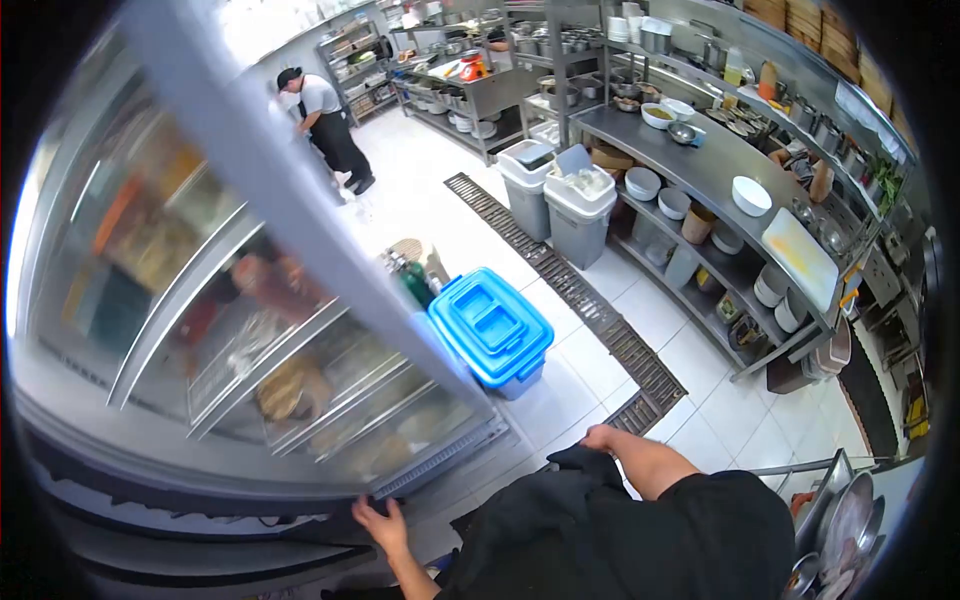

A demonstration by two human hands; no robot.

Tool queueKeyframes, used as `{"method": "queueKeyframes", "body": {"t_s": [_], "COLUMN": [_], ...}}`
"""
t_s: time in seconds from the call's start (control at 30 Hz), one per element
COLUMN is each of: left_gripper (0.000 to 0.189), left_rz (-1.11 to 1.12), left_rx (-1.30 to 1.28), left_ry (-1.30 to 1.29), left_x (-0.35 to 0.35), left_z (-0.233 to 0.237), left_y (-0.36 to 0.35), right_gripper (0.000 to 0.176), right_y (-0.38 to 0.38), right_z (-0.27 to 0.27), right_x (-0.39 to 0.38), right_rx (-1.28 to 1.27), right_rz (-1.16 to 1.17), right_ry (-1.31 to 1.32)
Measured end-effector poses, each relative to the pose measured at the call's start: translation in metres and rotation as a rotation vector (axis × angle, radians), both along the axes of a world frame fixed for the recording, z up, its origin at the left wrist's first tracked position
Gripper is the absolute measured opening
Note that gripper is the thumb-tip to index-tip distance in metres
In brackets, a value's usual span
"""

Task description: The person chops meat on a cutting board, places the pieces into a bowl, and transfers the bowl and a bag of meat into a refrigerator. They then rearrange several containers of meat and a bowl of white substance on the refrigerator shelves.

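Glass door (250,330): we see a large cooler door with a pale metal frame, swung at a slant across the left half of the view. The pane is blurred. Behind it are wire shelves of stock in orange, red and brown, too soft to identify.
Co-worker (325,120): stands far back on the white floor in a white top, dark apron and dark cap, bent towards the cooler line.
Left hand (380,525): at the door's dark lower edge, fingers pointing up and touching it. We cannot tell whether the grip is clamped on the edge or only laid against it.
Blue bin (492,325): a lidded plastic box on the floor tiles, just beside the door's far corner.
Floor drain (570,280): a long grate running diagonally past the bin.
Grey bins (578,205): two, side by side at the end of the table.
Right hand (600,438): resting against our black clothing, well apart from the door. We cannot make out the grip.
Table (720,170): steel, carrying white bowls, with a shelf below.
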State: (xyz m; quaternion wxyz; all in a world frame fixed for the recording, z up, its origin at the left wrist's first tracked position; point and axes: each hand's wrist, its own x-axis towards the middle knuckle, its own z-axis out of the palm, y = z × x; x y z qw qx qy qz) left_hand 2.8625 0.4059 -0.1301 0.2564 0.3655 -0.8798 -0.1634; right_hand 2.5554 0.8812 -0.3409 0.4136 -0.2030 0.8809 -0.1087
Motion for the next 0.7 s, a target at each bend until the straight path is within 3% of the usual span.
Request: {"method": "queueKeyframes", "body": {"t_s": [0.07,0.13,0.2,0.3,0.4,0.57,0.7], "left_gripper": [0.083,0.089,0.082,0.072,0.063,0.051,0.045], "left_rz": [0.135,0.138,0.091,-0.066,-0.178,-0.308,-0.411], "left_rx": [0.357,0.504,0.726,1.118,1.290,1.344,1.279], "left_ry": [-0.343,-0.600,-0.801,-0.951,-1.002,-0.973,-0.802], "left_x": [-0.008,-0.008,-0.013,-0.031,-0.083,-0.227,-0.389], "left_z": [-0.059,-0.135,-0.153,-0.150,-0.152,-0.180,-0.225], "left_y": [0.041,0.057,0.088,0.124,0.147,0.162,0.160], "right_gripper": [0.047,0.047,0.045,0.044,0.045,0.045,0.044], "right_y": [0.054,0.105,0.161,0.224,0.270,0.316,0.298], "right_z": [-0.003,0.022,-0.002,0.023,0.034,-0.015,0.026], "right_x": [-0.011,-0.031,-0.048,-0.065,-0.087,-0.088,-0.108], "right_rx": [0.019,0.088,0.093,0.061,0.084,0.041,0.039], "right_rz": [-0.119,-0.209,-0.350,-0.553,-0.615,-0.953,-1.001], "right_ry": [-0.067,-0.148,-0.222,-0.206,-0.260,-0.431,-0.489]}}
